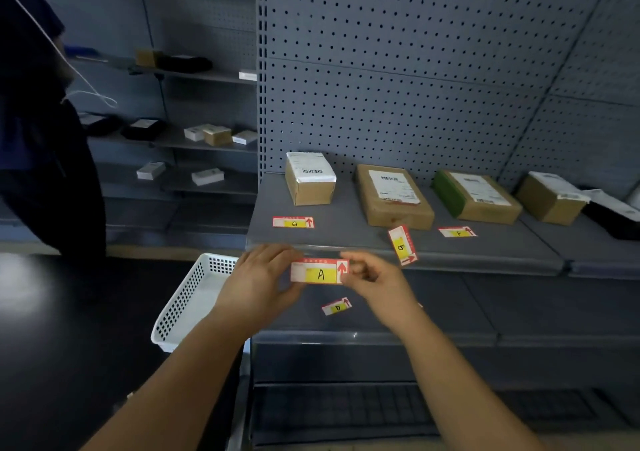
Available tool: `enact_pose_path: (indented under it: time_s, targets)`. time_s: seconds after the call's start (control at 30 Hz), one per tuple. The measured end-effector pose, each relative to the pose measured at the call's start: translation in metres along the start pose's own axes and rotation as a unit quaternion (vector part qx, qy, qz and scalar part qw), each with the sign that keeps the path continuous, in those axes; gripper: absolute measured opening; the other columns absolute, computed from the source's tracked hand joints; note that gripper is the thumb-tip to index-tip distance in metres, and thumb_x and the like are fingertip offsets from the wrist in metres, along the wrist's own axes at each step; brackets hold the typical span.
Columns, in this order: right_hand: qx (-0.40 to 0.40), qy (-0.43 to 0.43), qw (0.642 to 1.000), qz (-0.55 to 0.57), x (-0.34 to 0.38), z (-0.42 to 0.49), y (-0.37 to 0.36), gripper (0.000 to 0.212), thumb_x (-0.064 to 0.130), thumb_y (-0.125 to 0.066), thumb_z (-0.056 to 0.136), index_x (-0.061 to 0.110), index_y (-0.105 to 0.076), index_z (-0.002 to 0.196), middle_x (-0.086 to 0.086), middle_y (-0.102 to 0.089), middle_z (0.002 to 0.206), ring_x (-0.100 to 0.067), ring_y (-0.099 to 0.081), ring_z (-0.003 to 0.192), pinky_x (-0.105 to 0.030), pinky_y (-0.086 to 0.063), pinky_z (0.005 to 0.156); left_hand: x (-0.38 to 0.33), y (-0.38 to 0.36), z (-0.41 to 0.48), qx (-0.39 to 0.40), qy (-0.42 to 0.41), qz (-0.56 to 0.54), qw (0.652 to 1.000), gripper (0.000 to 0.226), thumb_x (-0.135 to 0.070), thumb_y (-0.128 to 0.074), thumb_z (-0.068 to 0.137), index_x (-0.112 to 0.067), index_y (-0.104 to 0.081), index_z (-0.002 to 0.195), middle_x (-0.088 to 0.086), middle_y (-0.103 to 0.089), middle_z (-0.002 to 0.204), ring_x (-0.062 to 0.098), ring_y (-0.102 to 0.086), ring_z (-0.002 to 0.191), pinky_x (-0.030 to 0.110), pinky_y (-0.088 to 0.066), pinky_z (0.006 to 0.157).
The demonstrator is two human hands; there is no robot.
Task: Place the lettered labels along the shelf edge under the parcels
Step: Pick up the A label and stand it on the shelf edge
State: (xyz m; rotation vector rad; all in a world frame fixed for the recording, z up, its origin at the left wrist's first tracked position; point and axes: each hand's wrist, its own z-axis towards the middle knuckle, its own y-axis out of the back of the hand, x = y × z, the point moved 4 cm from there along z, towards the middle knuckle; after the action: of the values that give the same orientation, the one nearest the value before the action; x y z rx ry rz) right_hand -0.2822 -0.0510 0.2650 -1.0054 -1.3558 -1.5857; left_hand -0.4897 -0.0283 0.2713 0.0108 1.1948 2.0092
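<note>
My left hand (256, 277) and my right hand (377, 277) hold a red-and-yellow label marked A (320, 272) between them, one at each end, just in front of the shelf edge (485, 263). Several parcels stand on the grey shelf: a small box (310, 182), a flat brown parcel (393, 196), a green-sided one (476, 196) and another box (550, 197). A G label (293, 222) lies under the small box. Another lettered label (401, 245) lies turned sideways near the flat parcel. An F label (457, 232) lies under the green-sided parcel. A D label (336, 307) lies on the lower shelf.
A white perforated basket (187, 305) stands at the left end of the lower shelf. A person in dark clothes (45, 139) stands at the far left. Shelves behind them (207, 142) carry small boxes. A black item (613, 215) lies at the shelf's right end.
</note>
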Motion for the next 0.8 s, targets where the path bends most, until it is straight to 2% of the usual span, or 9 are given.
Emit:
enact_pose_path:
  time_s: [0.1, 0.23, 0.4, 0.57, 0.7, 0.8]
  targets:
    - [0.0, -0.01, 1.0, 0.002, -0.004, 0.009, -0.001, 0.033, 0.009, -0.068, 0.087, 0.033, -0.068, 0.109, 0.007, -0.059, 0.079, -0.006, -0.059, 0.078, -0.022, -0.051, 0.08, 0.005, -0.005, 0.004, 0.0, 0.016, -0.006, 1.0, 0.039, -0.035, -0.071, 0.078, -0.026, -0.06, 0.114, -0.008, -0.062, 0.115, 0.015, -0.055, 0.106, 0.036, -0.043, 0.091]
    - [-0.014, -0.006, 1.0, -0.026, -0.003, 0.029, 0.009, 0.031, 0.011, -0.065, 0.09, 0.035, -0.067, 0.109, 0.011, -0.061, 0.079, -0.007, -0.06, 0.078, -0.018, -0.051, 0.074, 0.021, -0.02, 0.008, 0.005, 0.07, -0.003, 0.998, 0.046, -0.035, -0.073, 0.075, -0.028, -0.057, 0.118, -0.005, -0.061, 0.118, 0.019, -0.054, 0.11, 0.041, -0.045, 0.093]
    - [-0.041, 0.052, 0.993, -0.095, 0.006, 0.057, 0.027, 0.031, 0.012, -0.06, 0.093, 0.034, -0.064, 0.116, 0.007, -0.065, 0.093, -0.007, -0.061, 0.083, -0.013, -0.049, 0.066, 0.024, -0.046, 0.014, -0.004, 0.061, 0.074, 0.995, 0.043, -0.022, -0.082, 0.062, -0.018, -0.065, 0.102, 0.003, -0.064, 0.1, 0.029, -0.06, 0.093, 0.044, -0.048, 0.079]
    - [-0.012, 0.081, 0.988, -0.133, 0.002, 0.074, 0.03, 0.033, 0.013, -0.06, 0.093, 0.035, -0.063, 0.117, 0.014, -0.062, 0.093, -0.003, -0.06, 0.086, -0.02, -0.052, 0.073, 0.023, -0.057, 0.03, -0.034, 0.075, 0.108, 0.991, 0.038, -0.024, -0.079, 0.065, -0.019, -0.065, 0.101, 0.001, -0.063, 0.103, 0.026, -0.055, 0.098, 0.043, -0.044, 0.085]
    - [-0.002, 0.092, 0.985, -0.144, -0.001, 0.082, 0.032, 0.033, 0.014, -0.06, 0.093, 0.035, -0.062, 0.119, 0.016, -0.062, 0.095, -0.001, -0.059, 0.089, -0.017, -0.049, 0.074, 0.026, -0.065, 0.033, -0.047, 0.078, 0.117, 0.989, 0.036, -0.028, -0.078, 0.067, -0.021, -0.065, 0.1, -0.001, -0.062, 0.103, 0.025, -0.054, 0.097, 0.044, -0.044, 0.084]
    - [0.006, 0.096, 0.984, -0.148, 0.0, 0.085, 0.032, 0.033, 0.014, -0.06, 0.093, 0.034, -0.062, 0.119, 0.017, -0.061, 0.096, 0.0, -0.059, 0.091, -0.015, -0.047, 0.075, 0.028, -0.07, 0.033, -0.053, 0.081, 0.118, 0.988, 0.034, -0.035, -0.07, 0.07, -0.024, -0.064, 0.102, -0.003, -0.062, 0.105, 0.023, -0.053, 0.099, 0.043, -0.042, 0.084]
